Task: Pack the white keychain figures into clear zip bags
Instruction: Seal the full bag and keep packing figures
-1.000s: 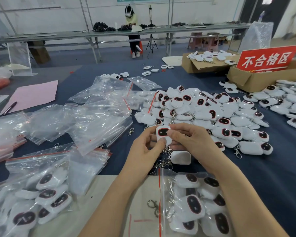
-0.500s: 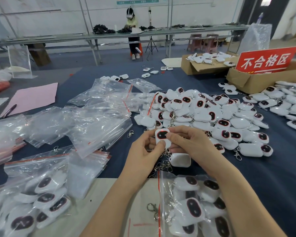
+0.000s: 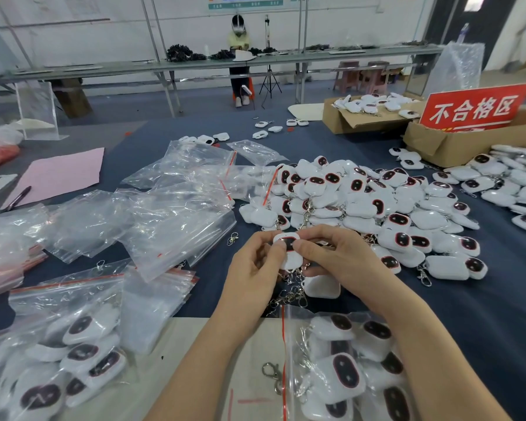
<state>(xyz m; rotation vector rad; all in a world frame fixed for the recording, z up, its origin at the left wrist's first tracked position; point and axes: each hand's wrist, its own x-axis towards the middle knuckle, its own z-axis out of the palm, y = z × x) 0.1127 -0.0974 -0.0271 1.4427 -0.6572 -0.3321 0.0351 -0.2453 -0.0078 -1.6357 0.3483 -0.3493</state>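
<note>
The left hand [image 3: 252, 270] and right hand [image 3: 343, 262] pinch one glossy, rounded white keychain figure [image 3: 289, 261] above the blue cloth-covered table [image 3: 483, 314], where crinkled clear zip bags [image 3: 176, 220] sprawl beside a heap of smooth figures [image 3: 362, 205]; a filled bag [image 3: 346, 372] lies nearest.

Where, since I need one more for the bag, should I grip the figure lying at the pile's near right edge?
Pinch the figure across its white body, from above on the near side: it lies flat, lengthwise left to right, with bare cloth in front, the pile behind and its clasp trailing left.
</note>
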